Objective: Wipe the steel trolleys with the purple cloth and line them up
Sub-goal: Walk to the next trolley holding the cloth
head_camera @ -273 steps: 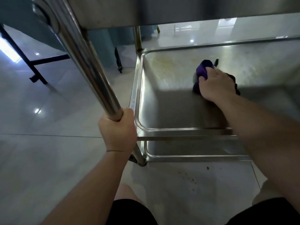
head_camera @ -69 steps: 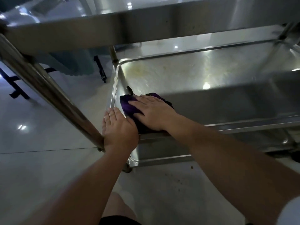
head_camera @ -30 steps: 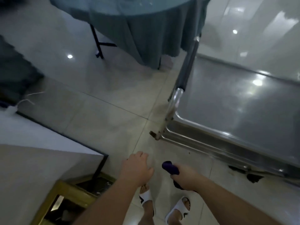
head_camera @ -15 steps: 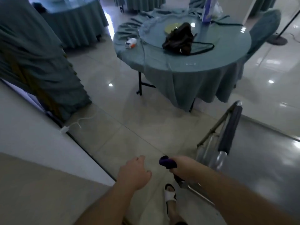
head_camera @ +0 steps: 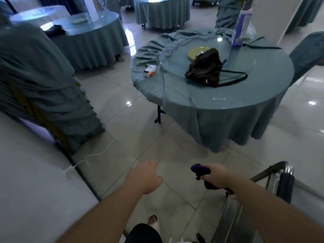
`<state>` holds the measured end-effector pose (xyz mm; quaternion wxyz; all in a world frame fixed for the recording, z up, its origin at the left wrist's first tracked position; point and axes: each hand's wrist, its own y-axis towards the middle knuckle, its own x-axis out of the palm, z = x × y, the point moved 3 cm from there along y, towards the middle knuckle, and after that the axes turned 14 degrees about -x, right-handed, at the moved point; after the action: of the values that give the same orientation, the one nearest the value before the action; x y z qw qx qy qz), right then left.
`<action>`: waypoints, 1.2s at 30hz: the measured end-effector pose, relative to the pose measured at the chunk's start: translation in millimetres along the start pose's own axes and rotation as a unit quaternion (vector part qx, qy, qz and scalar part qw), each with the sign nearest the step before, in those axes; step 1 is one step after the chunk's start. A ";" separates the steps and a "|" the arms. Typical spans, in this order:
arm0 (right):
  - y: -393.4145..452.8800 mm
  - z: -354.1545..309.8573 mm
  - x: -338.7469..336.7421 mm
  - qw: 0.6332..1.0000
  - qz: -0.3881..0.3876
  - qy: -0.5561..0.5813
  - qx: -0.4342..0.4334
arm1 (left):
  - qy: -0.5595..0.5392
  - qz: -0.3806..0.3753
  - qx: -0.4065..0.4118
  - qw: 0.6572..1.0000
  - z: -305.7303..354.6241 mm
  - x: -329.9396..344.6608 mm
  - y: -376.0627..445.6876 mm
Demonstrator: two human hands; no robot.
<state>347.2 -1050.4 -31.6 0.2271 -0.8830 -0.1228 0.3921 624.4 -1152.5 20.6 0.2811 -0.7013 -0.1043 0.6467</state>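
Left hand held out over the tiled floor, palm down, fingers loose and slightly bent, holding nothing. Right hand just to the right of it, fingers curled tight round the purple cloth; one bunched end sticking out past the thumb side toward the left hand, another fold hanging dark below the fist. Small gap of bare floor between the two hands, no contact.

Steel trolley low at the right, under and beside the right forearm. Dark padded handle right of the right hand and a little nearer the body, well clear of the fingers. Cloth not touching the trolley, held in the air just left of the handle. Shiny frame tubes running down from beneath the right wrist toward the bottom edge.

Beyond the trolley, farther away, round table draped in a teal cover, glass turntable on top. On it, a dark bag with a long strap, a yellow plate partly behind the bag, a small white and orange device near the table's left edge with a white cord dropping toward the floor. White cord and plug lying on the tiles left of the trolley, beyond the left hand. More covered tables farther back.
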 end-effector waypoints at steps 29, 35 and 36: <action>23.2 230.7 -277.7 0.904 0.246 0.209 0.279 | 0.205 0.009 0.409 0.889 475.2 -195.4 296.6; -16.4 313.8 -354.0 0.875 0.301 0.219 0.309 | 0.226 0.014 0.462 0.857 623.8 -207.5 290.9; -21.8 327.1 -362.5 0.869 0.309 0.221 0.317 | 0.239 0.012 0.470 0.850 646.5 -205.9 292.2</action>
<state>-138.4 -1075.0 17.2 0.3835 -0.8199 0.3403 0.2546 -92.6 -1329.4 37.1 0.5860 -0.6192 0.2907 0.4344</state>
